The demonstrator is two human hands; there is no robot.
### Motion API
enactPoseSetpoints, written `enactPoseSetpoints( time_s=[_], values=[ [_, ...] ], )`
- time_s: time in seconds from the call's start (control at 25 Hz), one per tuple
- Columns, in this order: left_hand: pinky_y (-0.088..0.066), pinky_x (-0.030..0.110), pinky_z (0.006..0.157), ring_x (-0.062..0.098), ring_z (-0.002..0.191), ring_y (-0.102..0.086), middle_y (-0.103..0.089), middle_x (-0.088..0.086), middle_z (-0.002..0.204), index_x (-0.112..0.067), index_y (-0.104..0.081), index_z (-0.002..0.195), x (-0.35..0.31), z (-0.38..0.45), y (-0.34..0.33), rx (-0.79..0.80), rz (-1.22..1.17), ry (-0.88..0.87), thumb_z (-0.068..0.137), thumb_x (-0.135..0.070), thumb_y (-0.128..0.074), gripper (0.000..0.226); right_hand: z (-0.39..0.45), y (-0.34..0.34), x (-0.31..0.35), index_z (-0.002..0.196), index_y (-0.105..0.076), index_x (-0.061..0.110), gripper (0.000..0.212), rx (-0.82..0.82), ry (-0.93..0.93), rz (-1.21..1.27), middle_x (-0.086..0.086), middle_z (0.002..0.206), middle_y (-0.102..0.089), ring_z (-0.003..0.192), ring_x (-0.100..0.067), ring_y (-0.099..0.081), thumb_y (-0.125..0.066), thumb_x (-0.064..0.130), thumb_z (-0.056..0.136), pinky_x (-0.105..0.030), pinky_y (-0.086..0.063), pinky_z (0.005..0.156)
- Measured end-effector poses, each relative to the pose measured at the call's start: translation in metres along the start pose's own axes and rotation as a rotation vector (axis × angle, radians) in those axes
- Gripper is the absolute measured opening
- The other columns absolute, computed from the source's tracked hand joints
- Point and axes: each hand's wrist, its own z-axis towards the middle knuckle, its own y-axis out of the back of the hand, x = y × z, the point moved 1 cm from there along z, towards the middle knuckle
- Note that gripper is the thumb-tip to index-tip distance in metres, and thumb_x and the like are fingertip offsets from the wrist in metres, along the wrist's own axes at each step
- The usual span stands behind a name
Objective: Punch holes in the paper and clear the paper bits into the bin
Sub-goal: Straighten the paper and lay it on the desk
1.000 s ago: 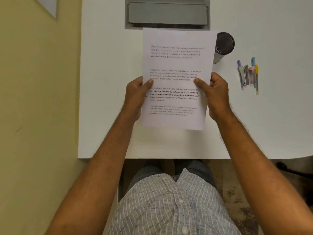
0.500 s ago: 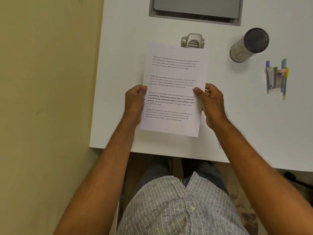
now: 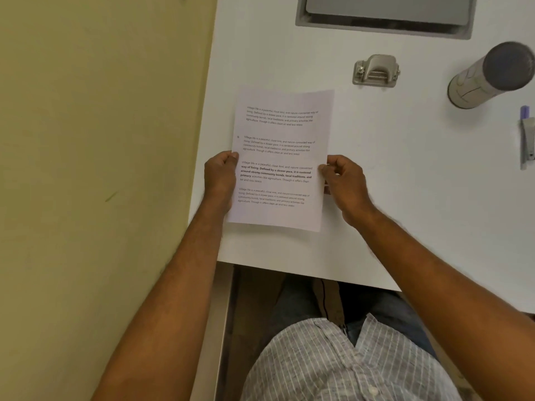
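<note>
Now paper (image 3: pixel 282 157) pinched between both hands' fingers (image 3: pixel 325 169).

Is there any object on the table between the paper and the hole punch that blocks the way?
Nothing visible does. The paper, held by the left hand and right hand, has only bare table between its top edge and the hole punch. The cylinder stands off to the right.

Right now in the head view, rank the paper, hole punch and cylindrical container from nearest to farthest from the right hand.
1. Paper: pinched at its right edge by the right hand.
2. Hole punch: beyond the hand, mid-table.
3. Cylindrical container: far right.
</note>
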Motion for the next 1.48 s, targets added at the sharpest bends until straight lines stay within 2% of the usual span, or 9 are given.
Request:
enactPoseSetpoints(
  time_s=[0.2, 0.4, 0.56, 0.64, 0.76, 0.88, 1.04, 1.16, 1.48],
  values=[
    [-0.046, 0.033, 0.073, 0.021, 0.079, -0.055, -0.066, 0.010, 0.086, 0.006, -0.065, 0.093, 0.005, 0.017, 0.010, -0.023, 0.043, 0.002, 0.107, -0.019, -0.050, 0.032, 0.008, -0.022, -0.008, 0.115, -0.074, 0.026, 0.023, 0.003, 0.012, -0.070, 0.010, 0.104, -0.078, 0.096, -0.016, -0.075, -0.058, 0.020, 0.100, -0.045, -0.065, 0.087],
    [-0.047, 0.031, 0.072, 0.019, 0.080, -0.056, -0.066, 0.009, 0.088, 0.008, -0.066, 0.096, 0.011, 0.031, 0.016, -0.072, 0.087, -0.035, 0.105, -0.018, -0.051, 0.031, 0.015, -0.036, -0.009, 0.111, -0.068, 0.030, 0.020, -0.024, 0.030, -0.080, 0.005, 0.099, -0.077, 0.093, -0.015, -0.075, -0.061, 0.018, 0.096, -0.041, -0.066, 0.081],
    [-0.048, 0.022, 0.063, 0.012, 0.072, -0.056, -0.066, -0.003, 0.081, -0.008, -0.067, 0.089, 0.015, 0.038, 0.019, -0.124, 0.154, -0.049, 0.105, -0.021, -0.052, 0.025, 0.020, -0.048, -0.010, 0.106, -0.062, 0.030, 0.017, -0.052, 0.017, -0.121, 0.006, 0.094, -0.074, 0.087, -0.014, -0.075, -0.065, 0.019, 0.094, -0.042, -0.066, 0.078],
    [-0.049, 0.020, 0.067, 0.013, 0.079, -0.059, -0.067, -0.002, 0.089, -0.009, -0.070, 0.097, 0.017, 0.040, 0.019, -0.176, 0.204, -0.077, 0.104, -0.020, -0.053, 0.021, 0.023, -0.052, -0.011, 0.104, -0.062, 0.028, 0.014, -0.066, 0.020, -0.151, 0.006, 0.094, -0.073, 0.088, -0.017, -0.074, -0.065, 0.019, 0.093, -0.046, -0.065, 0.080],
    [-0.043, 0.000, 0.068, 0.009, 0.093, -0.061, -0.067, -0.002, 0.112, -0.010, -0.065, 0.126, 0.016, 0.035, 0.019, -0.263, 0.263, -0.139, 0.102, -0.015, -0.057, 0.026, 0.024, -0.054, -0.012, 0.101, -0.063, 0.025, 0.011, -0.084, 0.024, -0.174, 0.001, 0.090, -0.073, 0.087, -0.022, -0.073, -0.064, 0.018, 0.093, -0.048, -0.064, 0.081],
    [-0.045, 0.017, 0.093, 0.017, 0.119, -0.057, -0.059, 0.006, 0.135, -0.013, -0.052, 0.142, 0.017, 0.029, 0.016, -0.247, 0.391, -0.235, 0.100, -0.013, -0.061, 0.043, 0.025, -0.058, -0.011, 0.099, -0.061, 0.024, 0.009, -0.092, 0.041, -0.211, -0.002, 0.088, -0.072, 0.087, -0.026, -0.072, -0.063, 0.018, 0.093, -0.049, -0.063, 0.081],
    [-0.041, 0.032, 0.106, 0.030, 0.135, -0.042, -0.047, 0.013, 0.146, -0.011, -0.045, 0.147, 0.019, 0.026, 0.008, -0.192, 0.717, -0.273, 0.094, -0.018, -0.072, 0.060, 0.026, -0.061, -0.009, 0.101, -0.060, 0.022, 0.006, -0.097, 0.070, -0.256, 0.002, 0.085, -0.069, 0.084, -0.025, -0.070, -0.062, 0.018, 0.096, -0.044, -0.062, 0.082],
    [-0.045, 0.042, 0.108, 0.032, 0.136, -0.041, -0.044, 0.015, 0.147, -0.010, -0.042, 0.148, 0.017, 0.025, 0.004, -0.201, 0.839, -0.268, 0.094, -0.021, -0.073, 0.063, 0.025, -0.062, -0.009, 0.107, -0.060, 0.021, 0.010, -0.080, 0.113, -0.283, 0.001, 0.089, -0.069, 0.086, -0.023, -0.069, -0.061, 0.018, 0.098, -0.039, -0.061, 0.082],
    [-0.046, 0.043, 0.105, 0.033, 0.136, -0.040, -0.040, 0.016, 0.150, -0.008, -0.041, 0.149, 0.014, 0.022, -0.003, -0.196, 0.938, -0.244, 0.098, -0.018, -0.064, 0.057, 0.023, -0.059, -0.009, 0.114, -0.059, 0.018, 0.016, -0.061, 0.131, -0.289, -0.006, 0.094, -0.068, 0.089, -0.025, -0.068, -0.062, 0.015, 0.099, -0.036, -0.059, 0.083]
  ],
)
